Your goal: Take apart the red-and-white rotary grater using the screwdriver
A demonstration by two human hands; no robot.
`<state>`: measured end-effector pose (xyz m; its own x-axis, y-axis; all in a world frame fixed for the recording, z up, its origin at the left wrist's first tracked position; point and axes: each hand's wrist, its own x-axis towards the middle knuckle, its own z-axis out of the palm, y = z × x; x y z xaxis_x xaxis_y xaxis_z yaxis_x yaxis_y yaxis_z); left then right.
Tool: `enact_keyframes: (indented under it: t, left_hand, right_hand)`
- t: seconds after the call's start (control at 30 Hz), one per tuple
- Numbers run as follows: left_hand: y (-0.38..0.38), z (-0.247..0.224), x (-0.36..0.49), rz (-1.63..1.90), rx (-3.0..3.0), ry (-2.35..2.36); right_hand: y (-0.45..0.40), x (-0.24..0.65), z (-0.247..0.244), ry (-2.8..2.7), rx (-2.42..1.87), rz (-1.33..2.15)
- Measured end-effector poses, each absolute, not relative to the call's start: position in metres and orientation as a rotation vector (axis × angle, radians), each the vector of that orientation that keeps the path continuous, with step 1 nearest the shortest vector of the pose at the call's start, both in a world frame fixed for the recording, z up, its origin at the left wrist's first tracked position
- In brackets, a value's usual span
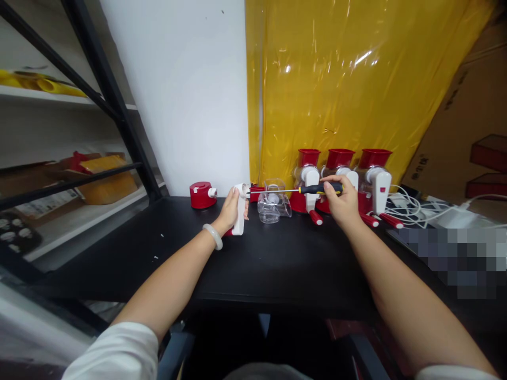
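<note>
My left hand (228,210) is wrapped round a white crank handle (239,214) with a red grip, held upright above the black table. In my right hand (344,203) is a screwdriver (320,189) with a black and yellow handle. Its long shaft points left, and the tip meets the top end of the crank handle; whether it sits in a screw I cannot tell. Behind the shaft stands a clear plastic housing (272,203), with a red part (257,193) partly hidden beside it. Left of my left hand sits a red round base (202,195) with a white fitting.
Several red and white rotary graters (375,179) stand in a row at the back right. White cables (415,206) and a pixelated area lie at the table's right. A black metal shelf rack (114,100) with boxes rises on the left; a cardboard carton (455,116) leans at right.
</note>
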<state>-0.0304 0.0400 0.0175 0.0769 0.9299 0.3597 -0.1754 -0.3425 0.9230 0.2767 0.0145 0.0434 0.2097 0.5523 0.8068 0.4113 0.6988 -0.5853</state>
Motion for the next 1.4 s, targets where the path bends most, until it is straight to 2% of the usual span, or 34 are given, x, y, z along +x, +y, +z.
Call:
enact_keyframes:
  t: [0.8, 0.9, 1.0, 1.1, 1.2, 1.4]
  left_hand:
    - [0.042, 0.015, -0.038, 1.407, 1.497, 0.844]
    - [0.045, 0.011, -0.04, 1.413, 1.582, 0.827]
    - [0.044, 0.01, -0.041, 1.423, 1.651, 0.862]
    - [0.041, 0.012, -0.04, 1.452, 1.738, 0.907]
    - [0.036, 0.016, -0.038, 1.478, 1.796, 0.938]
    - [0.034, 0.02, -0.037, 1.457, 1.728, 1.028]
  right_hand:
    - [0.011, 0.277, 0.047, -1.436, -0.903, 0.124]
    - [0.013, 0.279, 0.048, -1.452, -0.926, 0.205]
    - [0.019, 0.283, 0.047, -1.437, -0.965, 0.428]
    - [0.026, 0.287, 0.043, -1.424, -1.13, 0.561]
    - [0.032, 0.289, 0.037, -1.424, -1.254, 0.545]
    - [0.039, 0.289, 0.029, -1.446, -1.168, 0.467]
